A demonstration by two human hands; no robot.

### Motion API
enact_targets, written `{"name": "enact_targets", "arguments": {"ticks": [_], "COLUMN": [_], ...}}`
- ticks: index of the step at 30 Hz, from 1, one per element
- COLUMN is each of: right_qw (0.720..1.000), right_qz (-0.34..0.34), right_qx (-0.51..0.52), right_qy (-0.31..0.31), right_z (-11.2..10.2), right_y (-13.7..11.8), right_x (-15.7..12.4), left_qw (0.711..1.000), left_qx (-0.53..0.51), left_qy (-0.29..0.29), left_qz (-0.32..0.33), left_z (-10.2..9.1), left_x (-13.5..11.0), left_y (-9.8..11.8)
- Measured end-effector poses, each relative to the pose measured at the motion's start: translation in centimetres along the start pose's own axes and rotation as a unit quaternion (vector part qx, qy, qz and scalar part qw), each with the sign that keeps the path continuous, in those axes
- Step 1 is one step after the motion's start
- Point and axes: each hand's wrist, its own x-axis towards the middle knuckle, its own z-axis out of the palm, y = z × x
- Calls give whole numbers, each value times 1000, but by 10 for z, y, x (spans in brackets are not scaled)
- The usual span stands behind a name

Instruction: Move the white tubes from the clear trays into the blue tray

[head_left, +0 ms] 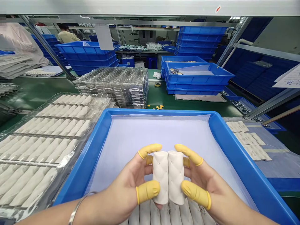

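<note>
Two short white tubes with a soft, quilted-looking surface are held upright, side by side and touching, over the tray. My left hand [131, 182] is closed on the left white tube [160, 178], thumb in front and fingers behind. Closed on the right white tube [176, 178] is my right hand [208, 182], gripping in the same way. Yellow finger cots cover the thumbs and some fingers of both hands. Below them, a row of similar white tubes [165, 215] lies in the blue tray [161, 112], partly hidden by my hands.
At left, clear plastic trays [98, 107] hold rows of white tubes. Behind stands a stack of empty clear trays [117, 84]. Blue bins [199, 82] with metal parts sit at back right. More white pieces [248, 140] lie at right. A metal bar [150, 7] crosses overhead.
</note>
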Motion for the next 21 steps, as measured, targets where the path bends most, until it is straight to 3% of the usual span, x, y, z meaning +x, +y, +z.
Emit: {"name": "enact_targets", "arguments": {"ticks": [13, 21], "right_qw": [1000, 999], "right_qz": [-9, 18], "right_qx": [-18, 29], "right_qy": [11, -6], "right_z": [0, 1], "right_y": [2, -2], "right_x": [-2, 2], "left_qw": [999, 1000], "left_qx": [0, -21], "left_qy": [32, 14], "left_qz": [-2, -1], "left_z": [0, -3], "left_x": [0, 0], "left_y": [0, -1]}}
